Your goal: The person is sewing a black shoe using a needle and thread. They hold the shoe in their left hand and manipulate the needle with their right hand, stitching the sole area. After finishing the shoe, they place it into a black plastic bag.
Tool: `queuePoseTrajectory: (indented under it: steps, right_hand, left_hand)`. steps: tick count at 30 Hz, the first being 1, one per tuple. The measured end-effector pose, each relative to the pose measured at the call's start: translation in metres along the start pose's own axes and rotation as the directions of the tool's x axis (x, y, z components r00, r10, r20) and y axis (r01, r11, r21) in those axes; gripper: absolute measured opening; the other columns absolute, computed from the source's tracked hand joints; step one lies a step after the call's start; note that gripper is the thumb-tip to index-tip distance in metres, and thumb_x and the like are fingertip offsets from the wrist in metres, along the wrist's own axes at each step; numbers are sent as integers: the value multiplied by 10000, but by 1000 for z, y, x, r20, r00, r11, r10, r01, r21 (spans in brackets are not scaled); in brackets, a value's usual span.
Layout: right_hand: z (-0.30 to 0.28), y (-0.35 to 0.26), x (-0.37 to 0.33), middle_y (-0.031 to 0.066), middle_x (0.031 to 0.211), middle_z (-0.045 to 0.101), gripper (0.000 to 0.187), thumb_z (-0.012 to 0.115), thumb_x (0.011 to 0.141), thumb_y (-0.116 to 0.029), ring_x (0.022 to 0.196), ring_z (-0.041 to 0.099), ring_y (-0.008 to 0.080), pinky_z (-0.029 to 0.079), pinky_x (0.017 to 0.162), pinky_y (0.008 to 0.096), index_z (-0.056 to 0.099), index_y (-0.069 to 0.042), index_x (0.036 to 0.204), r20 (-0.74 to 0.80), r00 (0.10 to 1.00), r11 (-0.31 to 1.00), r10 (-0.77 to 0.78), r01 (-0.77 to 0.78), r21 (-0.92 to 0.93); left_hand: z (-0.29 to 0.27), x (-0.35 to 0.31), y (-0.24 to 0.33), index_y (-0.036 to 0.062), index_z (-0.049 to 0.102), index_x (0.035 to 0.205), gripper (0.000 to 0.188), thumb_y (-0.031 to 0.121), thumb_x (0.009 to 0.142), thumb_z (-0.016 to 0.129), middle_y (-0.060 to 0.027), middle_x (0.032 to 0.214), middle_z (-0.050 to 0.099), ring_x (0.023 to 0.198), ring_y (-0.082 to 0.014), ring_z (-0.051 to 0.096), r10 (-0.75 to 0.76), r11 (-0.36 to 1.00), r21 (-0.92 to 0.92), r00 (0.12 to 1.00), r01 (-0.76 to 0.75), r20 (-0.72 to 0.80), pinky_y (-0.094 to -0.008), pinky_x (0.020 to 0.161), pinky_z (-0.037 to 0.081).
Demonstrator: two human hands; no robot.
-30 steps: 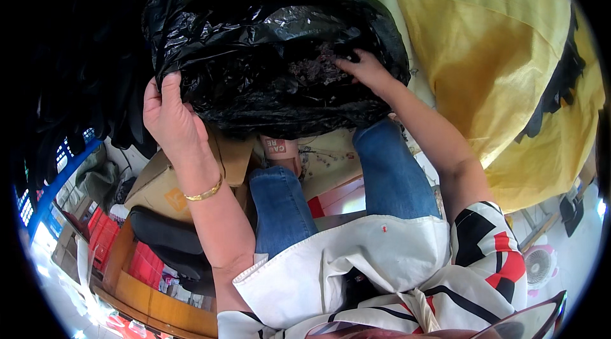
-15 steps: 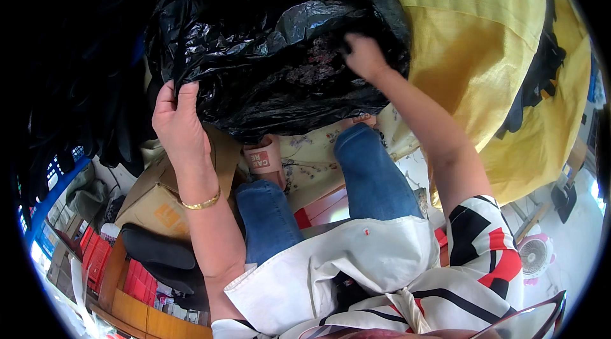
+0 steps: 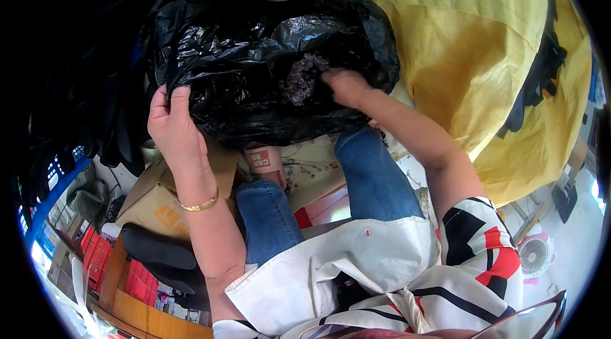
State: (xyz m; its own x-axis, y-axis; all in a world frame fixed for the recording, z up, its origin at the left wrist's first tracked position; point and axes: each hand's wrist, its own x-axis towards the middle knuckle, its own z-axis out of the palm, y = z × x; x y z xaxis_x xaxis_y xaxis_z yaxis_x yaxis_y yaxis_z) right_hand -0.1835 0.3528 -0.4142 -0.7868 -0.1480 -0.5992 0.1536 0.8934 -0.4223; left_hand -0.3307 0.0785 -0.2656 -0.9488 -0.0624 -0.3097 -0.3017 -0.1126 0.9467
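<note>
A large black plastic bag (image 3: 229, 110) spreads over the far side of my lap, its mouth open. My left hand (image 3: 175, 124) is closed on the bag's left edge, pinching the film between thumb and fingers. Inside the bag lies a small mass of dark purplish, speckled bits (image 3: 307, 78), too dim to name. My right hand (image 3: 350, 89) reaches into the bag from the right, beside that mass. Its fingers look curled, and their tips are lost in the dark; what they hold, if anything, does not show.
Yellow cloth (image 3: 458, 52) drapes on the right, with black pieces (image 3: 541, 78) beyond it. Dark items hang at far left. A cardboard box (image 3: 156, 202) and a black padded seat (image 3: 159, 253) stand by my left arm. A small fan (image 3: 536, 255) sits at lower right.
My right hand has moved left and toward me inside the bag, up to the speckled mass. The bag has shifted slightly; my left hand has kept its pinch and dropped a little left.
</note>
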Motion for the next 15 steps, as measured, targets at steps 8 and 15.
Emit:
queuePoseTrajectory:
  steps: [8,15]
  right_hand:
    - [-12,31,-45,206,1203,609,488,548,766,4,1130,572,385,469,959,431,573,-42,1251,163,975,984,-151,133,117]
    - [-49,-44,-98,184,1202,631,500,598,865,-87,1122,592,350,453,981,378,520,-114,1359,449,794,809,-411,90,581]
  left_hand:
    - [-4,6,3,-31,634,1036,149,56,916,630,-68,961,681,847,-105,629,-13,999,-53,998,10,-61,-224,772,513]
    - [21,-21,29,6,566,1276,523,296,868,718,-85,951,473,822,-157,455,588,248,888,788,-388,180,-292,777,449]
